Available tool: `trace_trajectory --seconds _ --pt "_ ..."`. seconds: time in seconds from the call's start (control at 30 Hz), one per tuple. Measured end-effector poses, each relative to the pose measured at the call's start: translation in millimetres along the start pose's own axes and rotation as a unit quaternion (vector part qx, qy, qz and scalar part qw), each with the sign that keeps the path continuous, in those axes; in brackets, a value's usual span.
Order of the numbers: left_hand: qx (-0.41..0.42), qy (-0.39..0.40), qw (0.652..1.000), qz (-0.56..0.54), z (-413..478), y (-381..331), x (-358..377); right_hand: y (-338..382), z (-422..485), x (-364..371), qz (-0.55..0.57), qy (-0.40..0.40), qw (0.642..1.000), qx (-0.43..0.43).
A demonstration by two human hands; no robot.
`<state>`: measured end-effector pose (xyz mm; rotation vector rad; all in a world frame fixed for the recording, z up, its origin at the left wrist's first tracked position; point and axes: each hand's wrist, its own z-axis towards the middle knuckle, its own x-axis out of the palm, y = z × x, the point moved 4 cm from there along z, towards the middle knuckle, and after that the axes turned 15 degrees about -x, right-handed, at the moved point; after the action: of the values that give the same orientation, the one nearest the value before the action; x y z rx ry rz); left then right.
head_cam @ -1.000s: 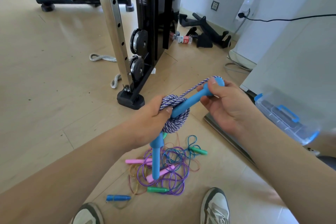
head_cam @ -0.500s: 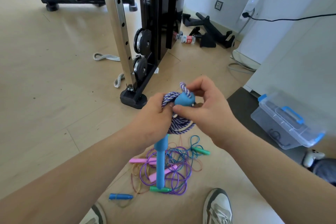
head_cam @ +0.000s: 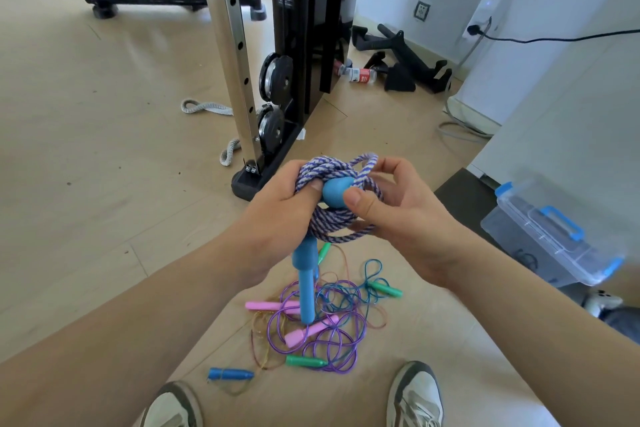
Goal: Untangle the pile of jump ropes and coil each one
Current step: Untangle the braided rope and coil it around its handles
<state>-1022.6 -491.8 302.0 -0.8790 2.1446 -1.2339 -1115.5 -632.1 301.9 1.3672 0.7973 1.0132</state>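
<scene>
Standing on the wooden floor [head_cam: 86, 149] is a black cable machine [head_cam: 298, 45]; near the shoes lies the tangled pile of thin ropes [head_cam: 318, 326]. Above it, the left hand [head_cam: 280, 215] is closed around the coiled purple-white rope [head_cam: 339, 198]. The right hand [head_cam: 394, 211] pinches its blue handle [head_cam: 336, 192]; the other handle [head_cam: 306, 284] hangs down.

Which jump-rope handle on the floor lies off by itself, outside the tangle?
The dark blue handle, lying beside the left shoe. The pink and green handles all sit within or against the looped cords.
</scene>
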Motion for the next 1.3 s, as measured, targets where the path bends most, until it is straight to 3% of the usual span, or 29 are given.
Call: trace_trajectory --seconds 0.13,0.37,0.47,0.63,0.8,0.87,0.97,1.17,1.23,1.3 --pt "0.004 0.078 0.997 -0.020 -6 -3 5 -2 -3 4 0.004 0.102 0.995 0.013" --pt "0.034 0.105 0.993 0.028 -5 -3 6 0 1 -9 -0.084 0.046 0.995 -0.025" --pt "0.059 0.072 0.991 0.094 -4 -2 6 0 2 -9 -0.124 0.050 0.991 -0.022" --pt "0.053 0.055 0.989 0.124 -2 0 6 1 2 -8 -0.242 0.030 0.969 -0.042" --pt "0.047 0.085 0.981 0.169 -11 -1 16 -2 3 -7 -0.320 -0.015 0.946 -0.043" --pt "0.032 0.063 0.982 0.178 -9 0 14 -2 1 -3 -0.283 0.012 0.959 -0.035" --pt "-0.008 0.070 0.990 0.119 -6 -1 6 -6 -1 -4 -0.118 0.084 0.989 0.015" --pt "-0.039 0.102 0.994 0.014 -6 -2 -4 -2 -10 -6 0.044 0.208 0.970 0.116" --pt "-0.048 0.097 0.994 0.001 -5 -2 -6 -2 -11 -4 -0.036 0.213 0.972 0.096" --pt "-0.059 0.094 0.994 -0.007 -5 -3 -6 0 -10 -5 -0.216 0.224 0.949 0.046"
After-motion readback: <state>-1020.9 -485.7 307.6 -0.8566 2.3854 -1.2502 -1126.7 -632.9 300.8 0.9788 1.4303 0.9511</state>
